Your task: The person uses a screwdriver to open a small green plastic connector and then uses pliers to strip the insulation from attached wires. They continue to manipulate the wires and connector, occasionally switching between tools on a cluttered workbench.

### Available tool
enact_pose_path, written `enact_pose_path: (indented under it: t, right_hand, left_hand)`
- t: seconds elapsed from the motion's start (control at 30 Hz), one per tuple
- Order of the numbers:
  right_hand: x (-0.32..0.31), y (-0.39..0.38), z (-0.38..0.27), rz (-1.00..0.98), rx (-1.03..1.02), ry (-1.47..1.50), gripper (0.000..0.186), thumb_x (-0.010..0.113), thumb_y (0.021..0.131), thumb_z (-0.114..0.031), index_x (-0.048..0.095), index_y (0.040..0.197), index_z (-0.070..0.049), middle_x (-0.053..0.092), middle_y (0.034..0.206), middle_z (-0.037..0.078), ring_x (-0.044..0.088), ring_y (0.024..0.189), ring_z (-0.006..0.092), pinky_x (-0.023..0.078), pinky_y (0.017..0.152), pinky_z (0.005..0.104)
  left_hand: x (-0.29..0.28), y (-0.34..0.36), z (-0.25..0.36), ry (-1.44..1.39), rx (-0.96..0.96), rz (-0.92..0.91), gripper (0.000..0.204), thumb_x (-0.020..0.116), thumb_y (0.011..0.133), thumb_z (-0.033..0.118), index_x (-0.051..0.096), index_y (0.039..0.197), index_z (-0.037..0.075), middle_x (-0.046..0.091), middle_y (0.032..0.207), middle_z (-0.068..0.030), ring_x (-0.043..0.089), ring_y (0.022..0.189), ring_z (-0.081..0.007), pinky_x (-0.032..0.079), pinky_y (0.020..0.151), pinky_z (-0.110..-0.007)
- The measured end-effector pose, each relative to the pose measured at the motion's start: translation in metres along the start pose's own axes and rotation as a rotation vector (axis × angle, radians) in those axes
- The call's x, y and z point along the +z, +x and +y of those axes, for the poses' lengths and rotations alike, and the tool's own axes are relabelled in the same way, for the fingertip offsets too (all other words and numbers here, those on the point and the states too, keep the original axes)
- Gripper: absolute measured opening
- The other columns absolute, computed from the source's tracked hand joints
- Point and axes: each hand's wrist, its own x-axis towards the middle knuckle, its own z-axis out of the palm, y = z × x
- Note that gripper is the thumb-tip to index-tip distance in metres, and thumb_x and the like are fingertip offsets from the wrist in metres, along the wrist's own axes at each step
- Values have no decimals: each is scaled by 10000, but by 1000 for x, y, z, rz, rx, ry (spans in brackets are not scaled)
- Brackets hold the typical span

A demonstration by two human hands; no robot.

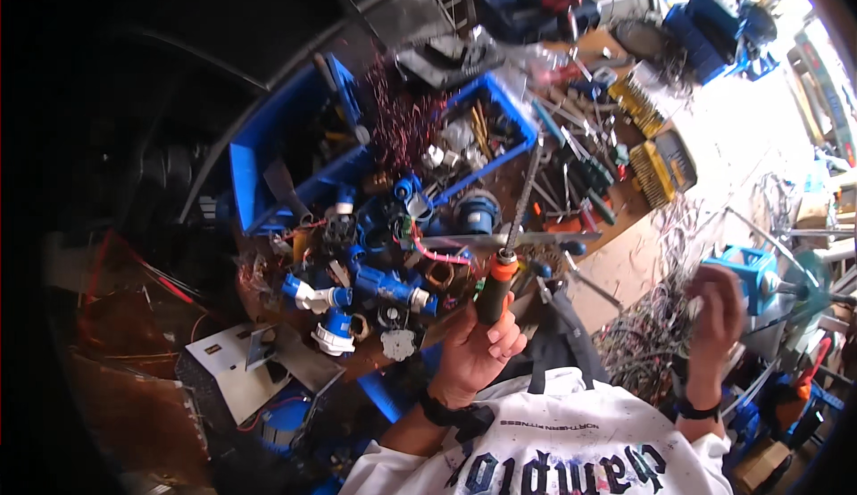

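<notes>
My left hand (482, 352) is closed around the black and orange handle of a long screwdriver (496, 288). Its thin shaft points up and away over the cluttered bench, and the tip lies among the tools in the picture. My right hand (717, 321) is raised off to the right, apart from the bench, beside a light-blue metal piece (748, 276). Motion blurs its fingers, and I cannot make out anything in them. Blue and white industrial plug connectors (384, 288) lie left of my left hand. A short pink-red wire (439, 255) lies just beyond them.
Blue bins (254, 193) stand at the back, one heaped with small parts. Dark red wire strands (397, 116) hang between them. Pliers and screwdrivers (571, 160) crowd the bench's right, near yellow bit cases (656, 169). Tangled scrap wire (652, 334) covers the floor.
</notes>
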Motion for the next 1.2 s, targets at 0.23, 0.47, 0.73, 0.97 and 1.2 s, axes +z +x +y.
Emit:
enact_pose_path:
  t: [0.23, 0.47, 0.73, 0.97, 1.2]
  right_hand:
    - [107, -17, -51, -704, 159, 421, 337, 506, 992, -170, 494, 1279, 6, 604, 1162, 88, 564, 1083, 168, 437, 950, 310]
    - [106, -22, -41, -438, 234, 361, 212, 475, 1005, -189, 560, 1038, 3, 646, 1028, 107, 599, 783, 130, 465, 695, 247]
    - [41, -32, -3, -318, 287, 146, 147, 565, 961, -179, 550, 952, -33, 528, 728, 10, 504, 581, 77, 364, 503, 201]
    - [18, -49, -2, -278, 277, -43, 119, 587, 942, -164, 552, 949, -50, 509, 702, -16, 470, 531, 62, 356, 476, 203]
    - [-9, -60, 3, -175, 235, -65, 116, 598, 934, -145, 554, 963, -42, 501, 694, -20, 468, 520, 51, 345, 453, 200]
  left_hand:
    - [26, 21, -46, -23, -177, 22, 341, 513, 986, 386, 556, 1222, 143, 595, 948, 13, 532, 834, -107, 428, 693, -300]
    - [-32, 12, -19, 776, 51, 84, 345, 579, 965, 336, 599, 1134, 36, 657, 887, -64, 628, 749, -102, 519, 650, -243]
    - [-194, 13, 136, 1455, 812, 1132, 353, 733, 852, 263, 610, 1037, -12, 687, 895, -103, 658, 803, -178, 525, 722, -312]
    - [-207, 69, 177, 1806, 496, 1565, 644, 799, 635, 551, 659, 882, -27, 692, 818, -201, 679, 833, -383, 546, 716, -446]
    - [-233, 65, 180, 1662, 683, 1414, 519, 770, 705, 471, 632, 882, 2, 694, 895, -190, 680, 826, -366, 539, 715, -431]
